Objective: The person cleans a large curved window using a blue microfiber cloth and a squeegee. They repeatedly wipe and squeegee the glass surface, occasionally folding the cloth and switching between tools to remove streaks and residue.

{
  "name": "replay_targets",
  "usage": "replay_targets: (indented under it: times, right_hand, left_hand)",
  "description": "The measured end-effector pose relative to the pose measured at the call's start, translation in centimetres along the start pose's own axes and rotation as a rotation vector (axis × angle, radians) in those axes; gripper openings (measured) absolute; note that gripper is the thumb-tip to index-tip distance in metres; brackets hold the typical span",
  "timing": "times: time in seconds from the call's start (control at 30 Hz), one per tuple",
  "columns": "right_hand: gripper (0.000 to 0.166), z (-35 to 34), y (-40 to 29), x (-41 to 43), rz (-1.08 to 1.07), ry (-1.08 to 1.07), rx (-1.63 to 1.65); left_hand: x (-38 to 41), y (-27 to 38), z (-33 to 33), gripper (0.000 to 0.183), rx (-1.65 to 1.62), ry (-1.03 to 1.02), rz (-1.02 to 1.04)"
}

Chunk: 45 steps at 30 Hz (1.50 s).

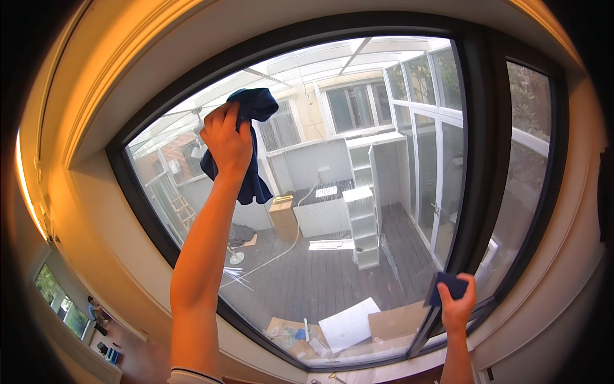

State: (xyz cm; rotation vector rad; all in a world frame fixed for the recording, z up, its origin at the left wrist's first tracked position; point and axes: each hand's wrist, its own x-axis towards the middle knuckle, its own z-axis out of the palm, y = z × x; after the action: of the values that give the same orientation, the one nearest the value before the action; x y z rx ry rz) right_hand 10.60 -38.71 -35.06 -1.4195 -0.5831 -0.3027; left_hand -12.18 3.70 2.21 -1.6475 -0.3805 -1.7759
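My left hand is raised at the upper left of a large window pane and presses a dark blue cloth to the glass. The cloth hangs down in folds below and behind the hand. Low on the right, beside the dark window frame, my right hand holds a flat dark blue tool with a thin edge towards the glass; its exact kind I cannot tell. Wet-looking streaks run down parts of the pane.
Beyond the glass lie a plank floor, a white shelf unit, a cardboard box and loose boards. A narrower pane is at the right. A person is far off at the lower left, near a blue crate.
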Motion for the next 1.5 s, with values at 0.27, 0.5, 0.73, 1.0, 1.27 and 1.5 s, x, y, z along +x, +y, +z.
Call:
replay_targets:
  times: [0.27, 0.5, 0.73, 1.0, 1.27, 1.5]
  right_hand:
    - [0.043, -11.9, 11.1, -10.7, 0.274, 0.028, -0.349]
    - [0.046, -7.7, 9.9, -7.4, 0.294, -0.166, -0.397]
    - [0.047, 0.4, 4.0, -6.0, 0.124, -0.368, -0.269]
    - [0.044, -5.2, 3.8, -8.6, 0.164, -0.211, -0.322]
    - [0.044, -5.8, 3.4, -9.0, 0.281, -0.307, -0.369]
    - [0.046, -13.1, 7.3, -13.3, 0.338, -0.163, -0.514]
  left_hand:
    - [7.0, 6.1, 5.6, 0.048, -0.274, 0.120, 0.291]
    - [4.4, 8.7, 5.6, 0.044, -0.384, -0.088, 0.471]
    - [-10.2, 12.8, -1.2, 0.019, -0.647, -0.395, 0.521]
    - [4.5, 6.3, 3.7, 0.053, -0.313, -0.065, 0.364]
    - [-25.3, 15.8, -1.5, 0.017, -0.932, -0.700, 0.498]
    - [-11.6, 18.8, -1.0, 0.022, -0.945, -0.309, 0.412]
